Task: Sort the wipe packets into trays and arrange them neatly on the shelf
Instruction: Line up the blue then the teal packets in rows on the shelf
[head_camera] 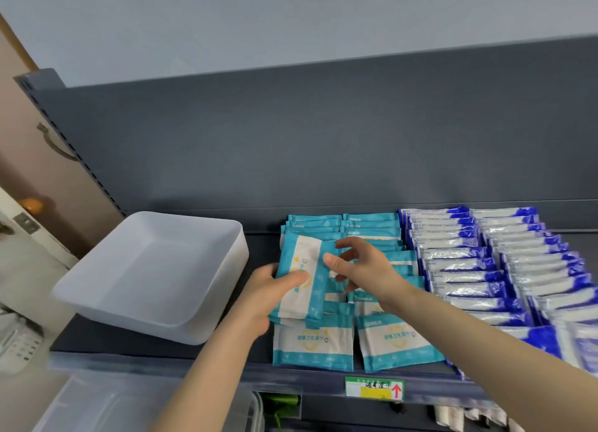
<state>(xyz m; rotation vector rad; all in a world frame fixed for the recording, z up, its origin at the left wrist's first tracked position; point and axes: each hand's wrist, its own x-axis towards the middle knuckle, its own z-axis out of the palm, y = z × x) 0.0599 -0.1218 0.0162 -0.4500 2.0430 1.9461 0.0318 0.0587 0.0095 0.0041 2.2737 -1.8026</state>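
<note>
Teal and white wipe packets (372, 237) lie in two overlapping rows on the dark shelf (259, 247). My left hand (262, 295) grips a small stack of teal packets (302, 279), thumb on top, lifted over the left row. Just right of that stack, my right hand (359, 266) hovers with fingers loosely bent over the rows, and whether it pinches a packet is unclear. An empty white tray (155, 276) sits on the shelf to the left. Blue and white packets (485, 263) fill two rows at the right.
The shelf's front rail carries a green and yellow price label (373, 388). Below the shelf, a clear plastic bin (106, 405) stands at the lower left. A door with an orange knob (30, 205) is at the far left. The shelf's back panel rises behind the packets.
</note>
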